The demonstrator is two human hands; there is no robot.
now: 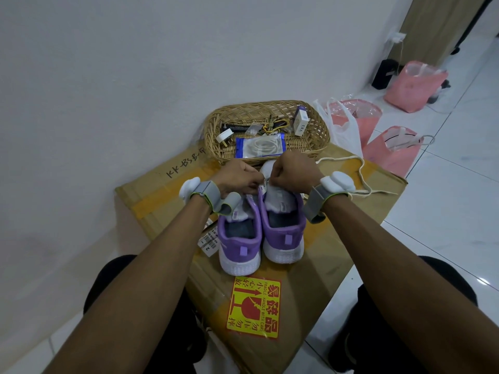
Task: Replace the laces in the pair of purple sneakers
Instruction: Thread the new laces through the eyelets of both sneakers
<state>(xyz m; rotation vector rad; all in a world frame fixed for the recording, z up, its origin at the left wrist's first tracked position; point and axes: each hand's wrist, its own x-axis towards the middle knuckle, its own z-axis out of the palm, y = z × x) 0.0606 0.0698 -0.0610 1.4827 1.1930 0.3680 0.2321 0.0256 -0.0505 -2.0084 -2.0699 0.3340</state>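
Two purple sneakers with white soles stand side by side on a cardboard box [310, 271], heels toward me: the left sneaker [240, 244] and the right sneaker [283, 233]. My left hand [239, 178] and my right hand [293, 171] meet over the front of the right sneaker, fingers curled, pinching a thin white lace between them. The sneakers' toes are hidden under my hands. A loose cream lace [361, 174] trails across the box's right side.
A wicker basket [321, 125] holding a blue packet [259, 148], a small white box and other small items sits behind the sneakers against the wall. Pink and white plastic bags [388, 149] stand on the tiled floor at right. A yellow fragile sticker [253, 307] is near me.
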